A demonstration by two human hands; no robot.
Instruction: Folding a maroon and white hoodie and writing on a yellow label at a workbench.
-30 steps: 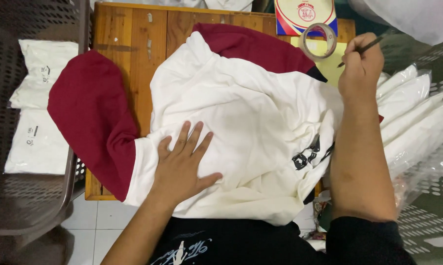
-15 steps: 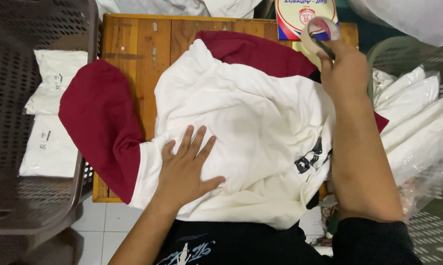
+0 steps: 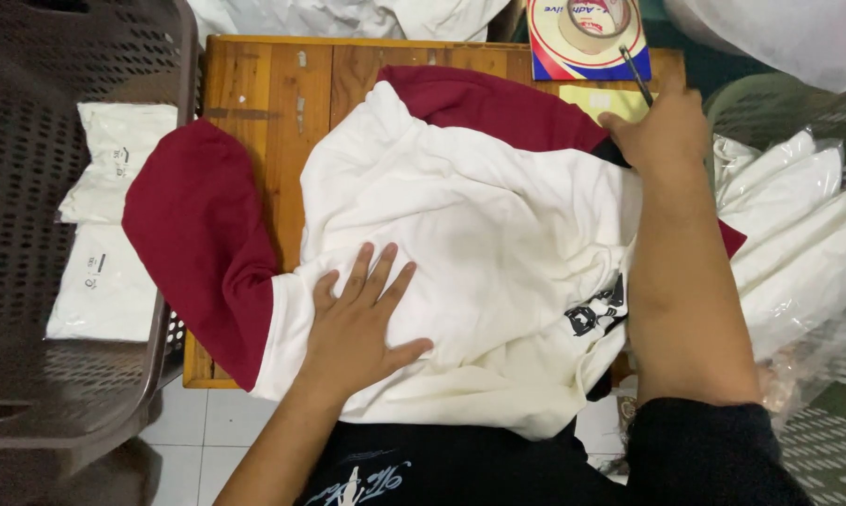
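Flat and open, that is the left hand (image 3: 353, 328): fingers spread, palm pressed on the near part of the white shirt (image 3: 479, 244), no grip closed on anything. That shirt lies rumpled across the wooden table (image 3: 273, 103), its body white, one maroon sleeve (image 3: 198, 253) hanging off the left edge, another maroon part (image 3: 479, 103) bunched at the far side. A small black print (image 3: 593, 311) shows on the cloth near the right forearm.

Over on the right, the right hand (image 3: 662, 131) is at the far right of the shirt, fingers curled around a thin dark pen (image 3: 637, 77) that sticks up and away from the knuckles; a closed grip on the pen. Just beyond it sits a yellow slip (image 3: 601, 98), and farther still a roll of tape (image 3: 592, 26) resting on a red, white and blue box (image 3: 549, 56).

Left of the table, a brown plastic basket (image 3: 29, 187) holds folded white packets (image 3: 114, 225). Right of it, clear-bagged white garments (image 3: 798, 244) are piled up.
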